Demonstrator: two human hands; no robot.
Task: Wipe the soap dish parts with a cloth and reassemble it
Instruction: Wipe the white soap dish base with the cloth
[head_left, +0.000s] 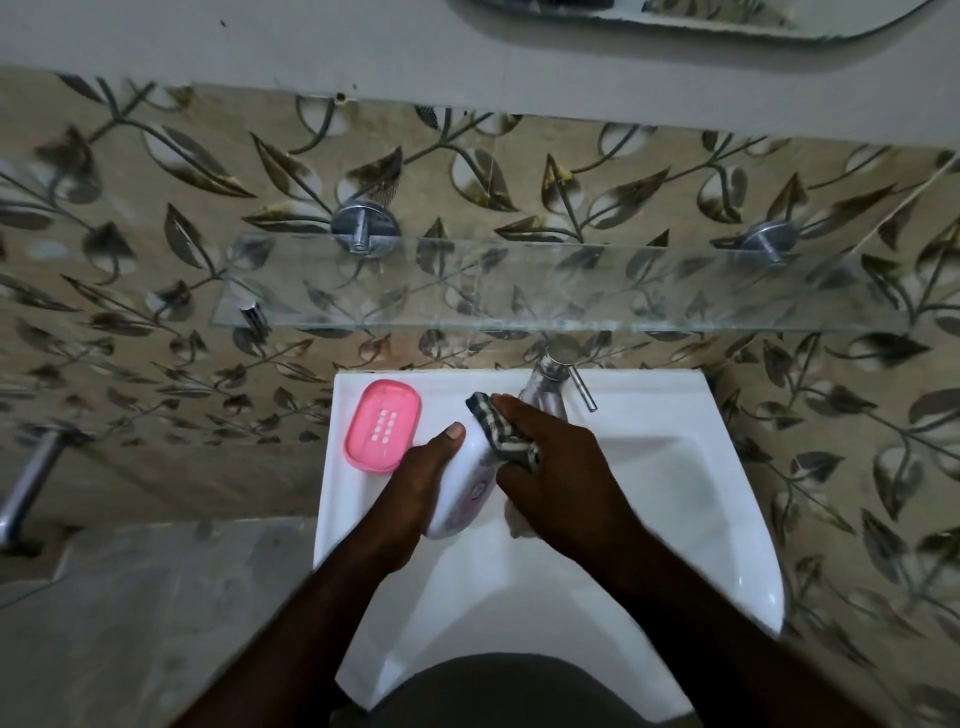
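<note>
White soap dish shell (460, 493), centre of the frame, held tilted above the left part of the sink (675, 400) basin. The left hand (415, 491) grips it from the left side: the thumb lies along its upper edge, and the fingers are hidden beneath it. The right hand (553, 467), just right of the shell, has its fingers curled round a dark-and-white checked cloth (501, 434), which is bunched against the shell's upper right edge. The two hands flank the shell and almost touch. The pink slotted insert (383, 425) lies flat on the sink rim, upper left of the left hand and apart from the shell. A chrome tap (545, 387) stands on the rim directly above the right hand. A glass shelf (519, 291) crosses the leaf-patterned tiled wall (156, 208) higher up. A mirror (779, 18) edge shows at the top right.
</note>
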